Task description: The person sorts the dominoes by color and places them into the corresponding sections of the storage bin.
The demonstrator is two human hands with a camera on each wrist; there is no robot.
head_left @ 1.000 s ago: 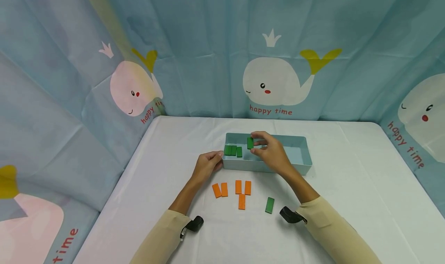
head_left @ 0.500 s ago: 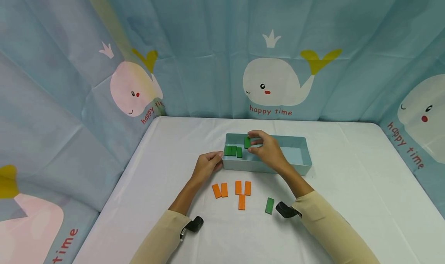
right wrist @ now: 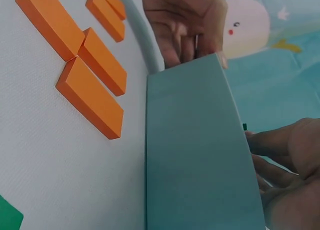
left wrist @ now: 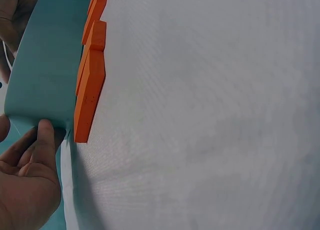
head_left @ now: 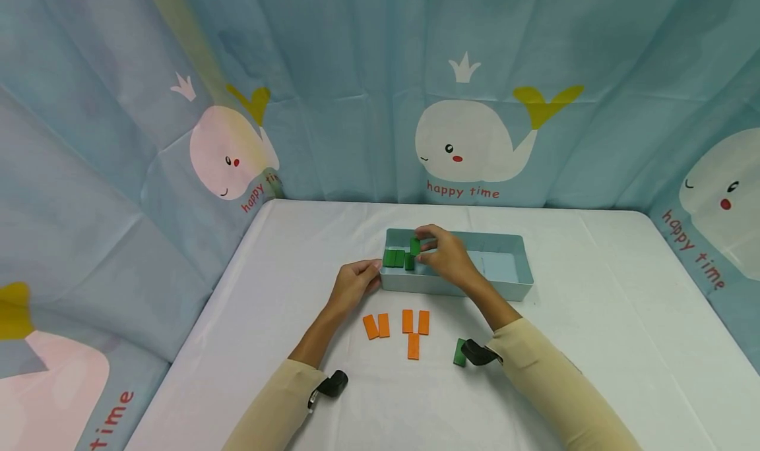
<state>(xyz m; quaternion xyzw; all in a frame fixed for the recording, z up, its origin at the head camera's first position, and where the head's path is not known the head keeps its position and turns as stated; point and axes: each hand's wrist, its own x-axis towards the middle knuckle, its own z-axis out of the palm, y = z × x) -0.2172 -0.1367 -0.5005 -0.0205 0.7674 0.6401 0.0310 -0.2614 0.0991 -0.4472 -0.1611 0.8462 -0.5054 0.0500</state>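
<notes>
My right hand (head_left: 446, 256) pinches a green block (head_left: 415, 246) upright above the left part of a long light-blue box (head_left: 457, 285). Just below that block, several green blocks (head_left: 394, 258) stand in a row inside the box at its left end. My left hand (head_left: 351, 286) holds the box's left end, fingertips against the end wall and rim, as the left wrist view shows of the hand (left wrist: 32, 185). From the right wrist view, the box wall (right wrist: 195, 155) hides most of the held block.
Several orange blocks (head_left: 413, 346) lie on the white-covered table (head_left: 309, 240) in front of the box. A green block (head_left: 460, 353) lies to their right, partly covered by the right wrist camera (head_left: 479, 352). A whale-print curtain (head_left: 356, 141) stands behind the table.
My right hand has moved left over the box with the green block, bringing it to the row's right end. The left hand stays at the box's end.
</notes>
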